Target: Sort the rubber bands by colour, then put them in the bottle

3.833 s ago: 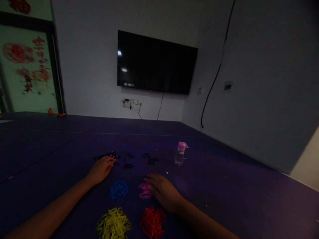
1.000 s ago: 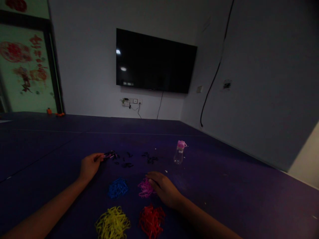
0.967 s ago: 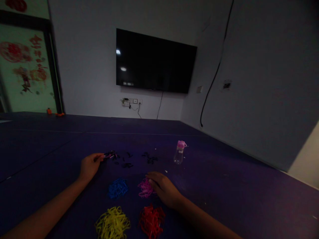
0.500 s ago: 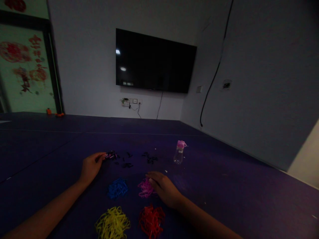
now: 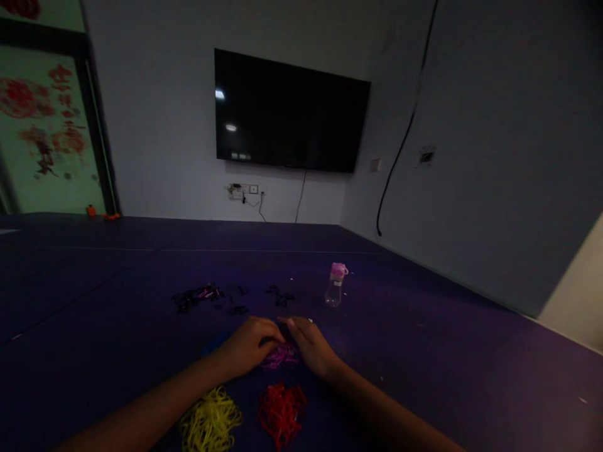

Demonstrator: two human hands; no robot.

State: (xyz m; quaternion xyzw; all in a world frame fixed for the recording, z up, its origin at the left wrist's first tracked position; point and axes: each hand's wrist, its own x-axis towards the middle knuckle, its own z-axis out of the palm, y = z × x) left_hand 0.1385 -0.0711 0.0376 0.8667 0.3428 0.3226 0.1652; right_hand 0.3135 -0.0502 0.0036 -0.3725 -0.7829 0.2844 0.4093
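Bending over the bright pink heap of thin loops (image 5: 281, 356), our left hand (image 5: 252, 345) hides part of it, and with its wrist it covers most of the blue heap of small bands (image 5: 214, 343), leaving only a sliver visible. The lower edge cuts off the tangled yellow heap of stringy bands (image 5: 211, 422); the room is dim, so we cannot separate single pieces in the scattered black bands (image 5: 238, 309). Our left thumb and fingertips are narrowed together at the pink heap, but we cannot tell whether they pinch anything. Our right hand (image 5: 313, 346) rests at that heap's right side, its fingers close together; its palm is hidden, so we cannot tell if it holds something. A moment ago our left hand was out at the dark heap mixed with pink strands (image 5: 198, 296); now that heap lies uncovered. The tangled red heap of bands (image 5: 282, 413) and clear pink-capped bottle (image 5: 334, 290) remain in place.
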